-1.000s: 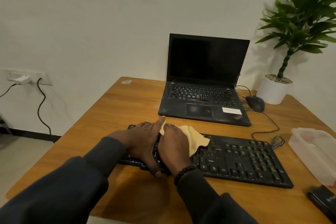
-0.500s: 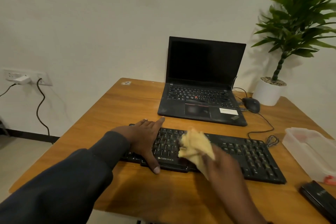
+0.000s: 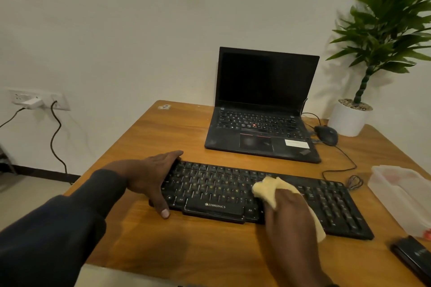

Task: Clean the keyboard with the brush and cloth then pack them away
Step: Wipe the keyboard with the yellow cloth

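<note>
Both hands are on the job: the left hand [image 3: 151, 176] lies flat with straight fingers over the left end of the black full-size keyboard [image 3: 261, 193], thumb hooked at its front edge, steadying it on the wooden worktop [image 3: 177, 128]. The right hand [image 3: 288, 214] grips the bunched pale-yellow cloth [image 3: 268, 190] and has come down again onto the middle keys, where half a second ago it was lifted clear, and a second ago it pressed beside the left hand. So the wiping is moving rightward, by my reading; the right-hand key block looks not yet reached. No brush is visible. A translucent plastic box [image 3: 401, 196] waits at the right edge, probably for packing away.
</note>
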A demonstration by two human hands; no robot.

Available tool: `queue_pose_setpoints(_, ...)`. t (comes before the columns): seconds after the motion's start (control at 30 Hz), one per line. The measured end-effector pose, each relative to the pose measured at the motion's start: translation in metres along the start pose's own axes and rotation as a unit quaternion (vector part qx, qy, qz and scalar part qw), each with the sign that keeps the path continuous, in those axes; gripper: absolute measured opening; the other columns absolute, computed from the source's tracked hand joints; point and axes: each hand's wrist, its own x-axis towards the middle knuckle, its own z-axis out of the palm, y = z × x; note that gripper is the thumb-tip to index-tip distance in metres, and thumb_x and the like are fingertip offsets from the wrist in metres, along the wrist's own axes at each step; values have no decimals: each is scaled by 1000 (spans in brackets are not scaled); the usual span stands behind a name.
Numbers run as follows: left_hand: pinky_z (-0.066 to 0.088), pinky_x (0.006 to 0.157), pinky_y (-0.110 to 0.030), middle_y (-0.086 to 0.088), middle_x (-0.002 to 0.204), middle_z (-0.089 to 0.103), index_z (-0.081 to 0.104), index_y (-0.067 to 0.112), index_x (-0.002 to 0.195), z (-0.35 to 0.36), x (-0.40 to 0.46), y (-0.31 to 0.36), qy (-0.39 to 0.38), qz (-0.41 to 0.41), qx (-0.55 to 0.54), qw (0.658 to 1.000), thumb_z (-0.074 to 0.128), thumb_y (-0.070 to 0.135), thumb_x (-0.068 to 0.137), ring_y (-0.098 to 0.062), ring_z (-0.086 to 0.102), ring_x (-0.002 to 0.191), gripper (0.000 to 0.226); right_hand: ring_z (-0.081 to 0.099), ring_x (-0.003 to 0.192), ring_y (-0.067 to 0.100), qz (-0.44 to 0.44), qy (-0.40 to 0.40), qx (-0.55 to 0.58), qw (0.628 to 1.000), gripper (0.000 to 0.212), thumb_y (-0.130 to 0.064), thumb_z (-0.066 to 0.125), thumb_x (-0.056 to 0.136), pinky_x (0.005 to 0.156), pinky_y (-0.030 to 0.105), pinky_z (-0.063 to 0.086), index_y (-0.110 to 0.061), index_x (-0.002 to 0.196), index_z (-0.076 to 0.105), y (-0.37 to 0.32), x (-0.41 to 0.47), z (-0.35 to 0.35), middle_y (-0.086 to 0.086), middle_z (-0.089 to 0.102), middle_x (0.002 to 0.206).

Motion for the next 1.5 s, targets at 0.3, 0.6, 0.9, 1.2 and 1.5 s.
queue_pose_setpoints(0.3,18,121,-37,4,161,14,-14,28,155,5,7,-5,28,11,-15,999,90,59,53,-19,16,147,149,68,75,18,-143,16,46,988,52,0,91,42,59,27,57,-10,91,77,-71,-31,53,2,74,90)
queue_pose_setpoints(0.6,17,123,-42,3,163,10,-18,30,154,7,5,-11,24,8,-37,999,91,59,52,-22,13,149,152,59,79,2,98,-88,340,931,29,-29,49,99,58,16,44,-23,125,60,-103,28,26,-8,65,100)
queue_pose_setpoints(0.9,18,122,-41,2,162,11,-15,28,155,6,7,-10,23,10,-21,999,87,67,47,-21,14,148,154,62,85,13,-14,-47,141,989,35,-32,48,99,66,23,51,-18,130,54,-96,79,55,0,65,101)
queue_pose_setpoints(1.2,9,121,-40,1,165,1,-27,29,151,9,5,-13,22,-5,-33,999,88,63,53,-23,3,151,155,63,87,18,-15,-81,174,981,31,-38,43,101,71,31,51,-18,116,62,-133,63,71,0,68,98)
queue_pose_setpoints(1.5,6,122,-37,1,165,-17,-40,28,145,5,-6,-31,11,-9,-91,996,85,68,50,-24,-8,152,162,59,103,27,-59,-173,104,978,45,-44,32,102,94,42,43,-11,109,61,-167,69,94,7,67,107)
